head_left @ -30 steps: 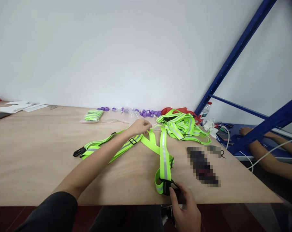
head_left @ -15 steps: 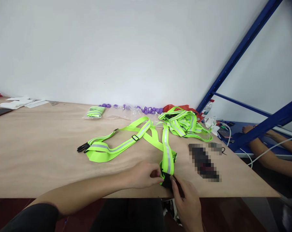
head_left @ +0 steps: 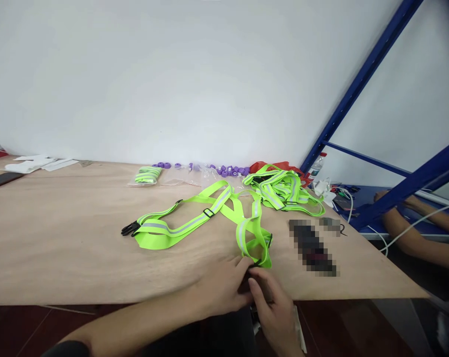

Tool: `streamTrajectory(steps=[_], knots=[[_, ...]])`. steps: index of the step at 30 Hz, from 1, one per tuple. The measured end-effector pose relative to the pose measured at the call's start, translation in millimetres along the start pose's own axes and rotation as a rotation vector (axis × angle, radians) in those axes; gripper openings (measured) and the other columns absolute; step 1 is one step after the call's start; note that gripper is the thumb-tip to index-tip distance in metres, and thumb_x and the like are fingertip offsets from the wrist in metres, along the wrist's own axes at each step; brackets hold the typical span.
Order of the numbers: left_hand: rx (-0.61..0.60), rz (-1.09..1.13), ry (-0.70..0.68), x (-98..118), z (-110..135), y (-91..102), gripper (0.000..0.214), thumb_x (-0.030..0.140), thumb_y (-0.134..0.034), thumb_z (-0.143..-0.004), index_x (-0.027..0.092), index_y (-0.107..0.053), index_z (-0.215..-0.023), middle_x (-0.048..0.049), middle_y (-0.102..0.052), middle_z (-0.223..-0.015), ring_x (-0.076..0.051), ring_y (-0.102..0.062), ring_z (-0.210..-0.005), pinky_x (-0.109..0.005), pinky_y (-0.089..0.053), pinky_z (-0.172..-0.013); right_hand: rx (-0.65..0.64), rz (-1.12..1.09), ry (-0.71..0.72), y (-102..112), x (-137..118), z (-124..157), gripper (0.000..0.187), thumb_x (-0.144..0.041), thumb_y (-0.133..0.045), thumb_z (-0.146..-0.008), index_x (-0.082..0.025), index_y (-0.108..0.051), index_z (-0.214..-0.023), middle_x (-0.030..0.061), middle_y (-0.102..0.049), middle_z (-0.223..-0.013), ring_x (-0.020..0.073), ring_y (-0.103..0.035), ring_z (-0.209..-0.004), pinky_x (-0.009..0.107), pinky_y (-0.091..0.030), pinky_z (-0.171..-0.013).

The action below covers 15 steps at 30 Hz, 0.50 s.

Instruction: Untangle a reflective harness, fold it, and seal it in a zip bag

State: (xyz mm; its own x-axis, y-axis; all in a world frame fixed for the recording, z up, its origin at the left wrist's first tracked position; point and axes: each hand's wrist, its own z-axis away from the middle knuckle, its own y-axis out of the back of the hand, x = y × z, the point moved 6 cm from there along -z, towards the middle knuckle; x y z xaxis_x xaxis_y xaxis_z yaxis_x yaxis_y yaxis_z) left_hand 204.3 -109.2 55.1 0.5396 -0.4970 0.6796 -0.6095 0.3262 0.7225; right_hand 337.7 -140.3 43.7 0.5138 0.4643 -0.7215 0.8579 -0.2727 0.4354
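A neon-yellow reflective strap harness lies spread on the wooden table, with a black buckle at its left end. Its right strap loops down to the table's front edge. There my left hand and my right hand meet, both with fingers closed around the strap's near end and its black buckle, which the fingers mostly hide.
A pile of more neon harnesses sits behind, by a red cloth. Purple small parts and a bagged harness line the wall. A blurred dark object lies right. Another person's arms rest by the blue rack.
My left hand left the far strap junction and came back to the near end beside my right hand. The right strap has been pulled and bunched toward the front edge.
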Motion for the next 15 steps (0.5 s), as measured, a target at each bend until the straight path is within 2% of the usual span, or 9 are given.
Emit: streamTrajectory(steps=[3,6,7,10,12,15], knots=[[0.135,0.284,0.032,-2,0,2.6,0.032,0.017,-0.055,-0.083,0.021,-0.058,-0.115,-0.0065,-0.07,-0.108,-0.023,-0.066,-0.098,-0.03,-0.05,-0.081,-0.065,-0.025,0.171,-2,-20,-5,0.016,-0.02,-0.056,-0.095,-0.025,-0.068,-0.104,0.0038,-0.074,-0.099,0.018,-0.072,-0.092,0.027,-0.058,-0.083],[0.251,0.559,0.136,-18,0,1.4,0.011,0.022,-0.052,-0.087,0.018,-0.059,-0.094,-0.0037,-0.067,-0.086,-0.018,-0.065,-0.081,-0.028,-0.05,-0.07,-0.032,0.025,0.252,4,-19,-8,0.021,-0.015,-0.056,-0.094,-0.025,-0.064,-0.111,0.0059,-0.072,-0.108,0.0191,-0.069,-0.103,0.03,-0.057,-0.09],[0.263,0.639,0.184,-25,0,-0.9,0.01,0.026,-0.053,-0.088,0.017,-0.057,-0.09,-0.0028,-0.064,-0.082,-0.018,-0.064,-0.076,-0.026,-0.049,-0.064,-0.007,0.061,0.266,8,-15,-9,0.022,-0.014,-0.057,-0.094,-0.024,-0.063,-0.113,0.0071,-0.071,-0.111,0.0202,-0.068,-0.105,0.032,-0.056,-0.092],[0.22,0.874,0.275,-38,3,-9.9,0.026,0.04,-0.061,-0.084,0.018,-0.05,-0.091,-0.002,-0.06,-0.084,-0.018,-0.067,-0.07,-0.022,-0.047,-0.048,0.014,0.202,0.29,16,6,-14,0.032,-0.018,-0.061,-0.092,-0.023,-0.059,-0.124,0.0105,-0.068,-0.119,0.0249,-0.064,-0.114,0.04,-0.053,-0.098],[0.191,0.98,0.293,-40,5,-12.1,0.036,0.047,-0.066,-0.081,0.018,-0.047,-0.091,-0.0031,-0.06,-0.092,-0.019,-0.07,-0.07,-0.02,-0.048,-0.044,-0.048,0.297,0.303,15,20,-18,0.042,-0.022,-0.06,-0.092,-0.022,-0.054,-0.134,0.0121,-0.064,-0.129,0.0278,-0.059,-0.122,0.045,-0.05,-0.101],[0.209,1.032,0.31,-40,7,-9.2,0.044,0.051,-0.073,-0.076,0.017,-0.047,-0.089,-0.0029,-0.058,-0.095,-0.018,-0.071,-0.069,-0.019,-0.05,-0.043,-0.175,0.401,0.333,8,33,-23,0.05,-0.024,-0.057,-0.093,-0.022,-0.047,-0.142,0.0124,-0.059,-0.139,0.03,-0.053,-0.132,0.049,-0.048,-0.104]])
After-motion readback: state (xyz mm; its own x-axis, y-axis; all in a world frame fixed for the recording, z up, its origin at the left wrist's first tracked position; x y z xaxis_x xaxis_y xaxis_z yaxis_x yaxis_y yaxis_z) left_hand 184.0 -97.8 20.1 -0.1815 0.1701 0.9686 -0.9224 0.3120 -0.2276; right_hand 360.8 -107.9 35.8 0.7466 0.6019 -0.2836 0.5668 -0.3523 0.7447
